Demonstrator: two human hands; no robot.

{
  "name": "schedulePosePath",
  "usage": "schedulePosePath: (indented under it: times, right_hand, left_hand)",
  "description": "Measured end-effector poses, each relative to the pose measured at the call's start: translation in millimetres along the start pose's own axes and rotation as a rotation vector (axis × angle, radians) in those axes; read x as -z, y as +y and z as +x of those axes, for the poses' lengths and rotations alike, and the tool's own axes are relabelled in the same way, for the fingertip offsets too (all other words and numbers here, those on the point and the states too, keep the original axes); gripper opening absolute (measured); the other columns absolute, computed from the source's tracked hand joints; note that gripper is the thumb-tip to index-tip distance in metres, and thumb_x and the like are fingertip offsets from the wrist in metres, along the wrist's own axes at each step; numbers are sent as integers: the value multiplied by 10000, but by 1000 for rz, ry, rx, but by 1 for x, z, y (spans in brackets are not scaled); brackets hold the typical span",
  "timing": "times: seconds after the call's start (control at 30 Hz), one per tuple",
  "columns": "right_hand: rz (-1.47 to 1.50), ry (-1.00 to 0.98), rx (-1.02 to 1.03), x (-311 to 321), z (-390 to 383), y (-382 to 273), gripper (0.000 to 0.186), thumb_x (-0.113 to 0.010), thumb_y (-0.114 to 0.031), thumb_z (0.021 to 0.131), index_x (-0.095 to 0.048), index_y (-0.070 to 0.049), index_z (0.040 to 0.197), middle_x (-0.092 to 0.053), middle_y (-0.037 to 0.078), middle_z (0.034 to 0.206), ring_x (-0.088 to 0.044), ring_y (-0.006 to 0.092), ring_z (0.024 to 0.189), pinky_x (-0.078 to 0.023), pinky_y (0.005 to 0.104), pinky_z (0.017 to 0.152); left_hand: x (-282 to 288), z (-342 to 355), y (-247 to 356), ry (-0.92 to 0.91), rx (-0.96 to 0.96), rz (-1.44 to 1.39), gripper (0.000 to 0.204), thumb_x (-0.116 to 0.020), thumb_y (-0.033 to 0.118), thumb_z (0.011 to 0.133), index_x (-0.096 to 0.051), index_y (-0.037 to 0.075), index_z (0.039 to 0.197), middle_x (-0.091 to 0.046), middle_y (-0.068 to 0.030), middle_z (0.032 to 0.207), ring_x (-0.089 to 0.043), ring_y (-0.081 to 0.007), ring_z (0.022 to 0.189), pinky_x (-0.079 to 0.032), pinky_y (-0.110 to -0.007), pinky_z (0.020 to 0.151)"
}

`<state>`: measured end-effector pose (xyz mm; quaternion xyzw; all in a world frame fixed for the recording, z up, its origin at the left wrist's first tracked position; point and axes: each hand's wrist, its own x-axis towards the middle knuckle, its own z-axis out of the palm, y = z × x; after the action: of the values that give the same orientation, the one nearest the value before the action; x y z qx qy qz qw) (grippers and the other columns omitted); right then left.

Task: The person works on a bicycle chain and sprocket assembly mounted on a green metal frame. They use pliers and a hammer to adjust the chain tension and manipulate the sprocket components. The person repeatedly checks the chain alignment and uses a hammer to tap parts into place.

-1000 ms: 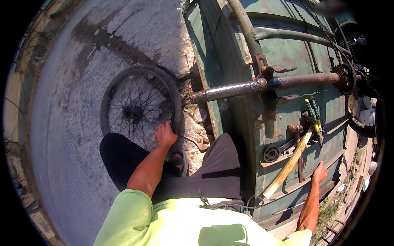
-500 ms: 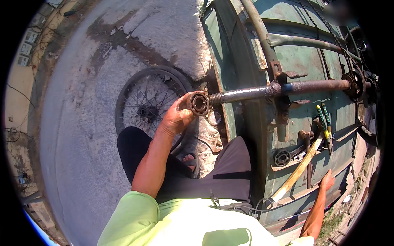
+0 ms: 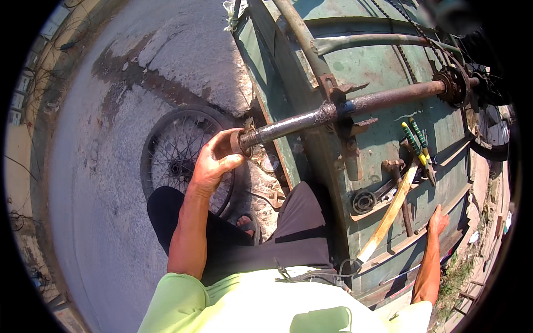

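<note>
Gripping a bearing (image 3: 242,142) on the rusty axle (image 3: 333,111), left hand (image 3: 214,161); right hand (image 3: 438,219) flat on green cart (image 3: 377,66).

You were out at a roadside repair spot, not any indoor shop: bare cracked pavement (image 3: 100,166) in hard sun, a spoked wheel (image 3: 183,158) flat on the ground. A rusty axle (image 3: 344,108) crossed the overturned green cart (image 3: 388,72), with a hammer (image 3: 388,213), pliers (image 3: 419,147) and a bearing (image 3: 363,201) scattered on it.

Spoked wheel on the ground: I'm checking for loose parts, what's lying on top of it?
Nothing loose shows on the wheel. The left hand and forearm cover its right side, and a dark trouser leg hides its lower rim.
</note>
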<state>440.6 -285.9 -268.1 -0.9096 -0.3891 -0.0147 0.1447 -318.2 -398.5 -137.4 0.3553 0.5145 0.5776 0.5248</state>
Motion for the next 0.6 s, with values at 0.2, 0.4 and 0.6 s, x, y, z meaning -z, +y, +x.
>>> schedulePosePath:
  times: [0.2, 0.4, 0.6]
  right_hand:
    - [-42, 3, -41, 1, -9, -16, 771, -590, -584, 884, -602, 73, 1287, -593, 345, 1261, -566, 487, 1203, -419, 551, 1067]
    - [-38, 24, -98, 5, -16, -17, 784, -598, -592, 872, -579, 40, 1335, -549, 322, 1356, -527, 480, 1268, -405, 556, 1090]
    - [-21, 11, -143, 12, -25, -27, 757, -592, -575, 864, -581, 13, 1341, -534, 300, 1384, -521, 478, 1280, -405, 554, 1099]
  left_hand:
    - [-61, -34, -32, -249, 215, 312, 698, -858, 249, 760, -579, 4, 1352, -672, -72, 1145, -661, -171, 1037, -522, -334, 964]
    - [-174, -21, -54, -113, -31, 734, 666, -889, 252, 726, -619, -13, 1275, -641, -137, 1127, -664, -251, 1004, -541, -373, 900]
    - [-214, -21, -86, 83, -117, 531, 550, -862, 62, 755, -576, -49, 1212, -555, -207, 1146, -659, -310, 977, -564, -401, 845]
